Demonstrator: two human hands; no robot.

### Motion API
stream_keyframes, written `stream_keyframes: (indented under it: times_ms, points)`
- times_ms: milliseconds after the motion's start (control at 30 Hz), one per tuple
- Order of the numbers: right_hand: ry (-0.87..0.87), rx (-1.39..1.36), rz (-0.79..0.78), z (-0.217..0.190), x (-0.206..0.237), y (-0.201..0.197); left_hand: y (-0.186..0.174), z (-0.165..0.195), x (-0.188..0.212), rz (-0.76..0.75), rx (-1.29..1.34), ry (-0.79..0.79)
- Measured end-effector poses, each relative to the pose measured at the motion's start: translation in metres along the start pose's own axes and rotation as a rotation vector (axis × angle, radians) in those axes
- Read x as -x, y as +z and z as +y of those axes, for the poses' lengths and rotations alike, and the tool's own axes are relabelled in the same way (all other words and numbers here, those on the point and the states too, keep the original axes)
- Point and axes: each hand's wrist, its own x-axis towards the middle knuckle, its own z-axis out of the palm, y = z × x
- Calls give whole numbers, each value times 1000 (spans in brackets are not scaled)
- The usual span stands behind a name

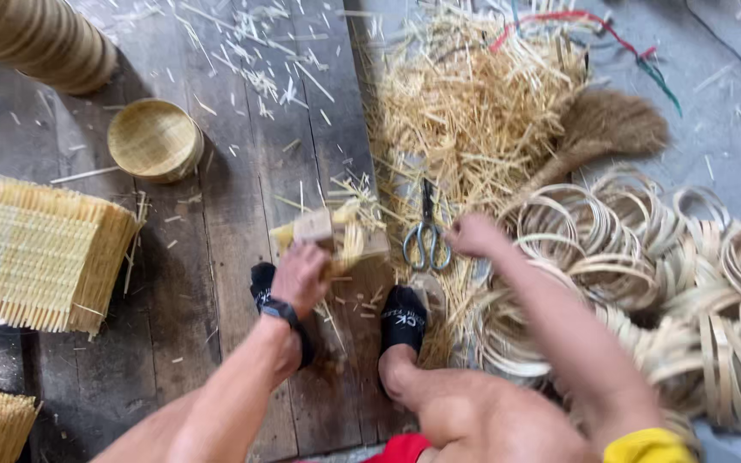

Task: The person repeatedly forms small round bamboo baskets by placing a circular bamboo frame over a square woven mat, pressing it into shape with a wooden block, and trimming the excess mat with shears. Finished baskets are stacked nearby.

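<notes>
The left hand [300,276] is clenched around a blurred bundle of woven bamboo [336,236], a pale, half-formed piece with loose strips sticking out past the fingers; a dark band sits on that wrist. Just to the right of this grasp, a pair of scissors [426,236] lies flat on the wooden boards [216,257], blades pointing away from the person. The right hand [473,234] is just beside the scissors' handles, closed loosely into a fist, though blur hides whether anything is pinched in it. Beyond both hands spreads a heap of bamboo offcuts [473,103], and a small broom [598,129] lies past the right hand. Further right of that hand lies a tangle of bamboo rings [645,249]. Well to the left of the held bundle sit a small round basket [154,139] and a stack of square woven mats [40,255].
</notes>
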Motion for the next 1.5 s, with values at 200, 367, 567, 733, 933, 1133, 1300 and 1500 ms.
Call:
stream_keyframes:
  times_ms: [200, 367, 567, 733, 933, 1133, 1300, 1500]
  points:
    - [249, -281, 442, -17, -46, 106, 21, 1, 63, -193, -22, -46]
    - [370, -411, 360, -27, -63, 113, 35, 8, 23, 29, 10, -549]
    - [384, -388, 211, -14, -82, 113, 44, 13, -17, 91, 53, -714]
    - [219, -870, 68, 13, -87, 117, 40, -2, -18, 178, 132, -378]
    - [307, -1278, -108, -14, -40, 121, 44, -23, -37, -235, 120, -337]
    - [-144, -185, 302, -30, -28, 103, 48, 2, -22, 2, 138, -645]
    - [-349, 182, 485, -18, -58, 124, 75, 30, -34, 218, 237, -764]
    - [-215, 291, 320, 2, -91, 137, 68, 29, -40, 166, 220, -792]
